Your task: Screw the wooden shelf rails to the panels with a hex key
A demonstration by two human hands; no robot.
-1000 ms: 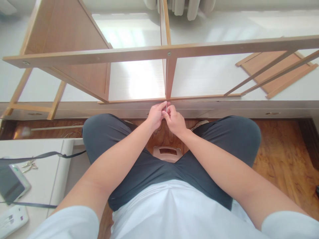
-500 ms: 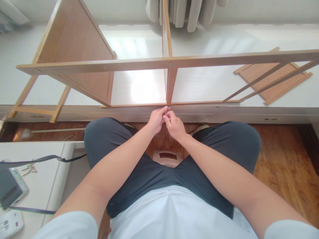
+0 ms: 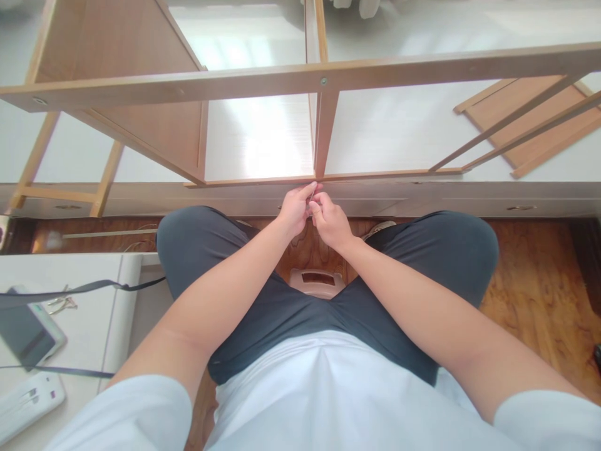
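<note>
Glossy white raised platform (image 3: pixel 389 134) is filling the upper view, catching window glare, with reddish-brown wood floor (image 3: pixel 530 275) running below its front edge.

Open light-brown wooden shelf frame (image 3: pixel 263 81) is lying on the platform. Its long front rail is crossing the view from side to side; a thin upright divider (image 3: pixel 322 134) is dropping from that rail to the frame's lower edge.

Both hands are meeting just under the foot of the divider, at the frame's lower edge. Left hand (image 3: pixel 293 210) is curling in from the left, fingertips pinched together. Right hand (image 3: pixel 331 220) is pressing in against it from the right, fingers likewise closed. Between them a small thin silver metal piece (image 3: pixel 311 195) is showing, too small to identify; both hands are clamping on it, and its tip is sitting right at the frame's edge.

Person is sitting before the frame, knees in dark grey shorts spreading wide, white shirt below.

Right of the frame, a separate flat brown wooden panel (image 3: pixel 526 122) is lying on the platform. Left of the frame and nearer the person, a white counter (image 3: pixel 89 294) is carrying a dark-screened phone (image 3: pixel 28 332), a black strap (image 3: pixel 79 289) and a white power strip (image 3: pixel 28 404).
</note>
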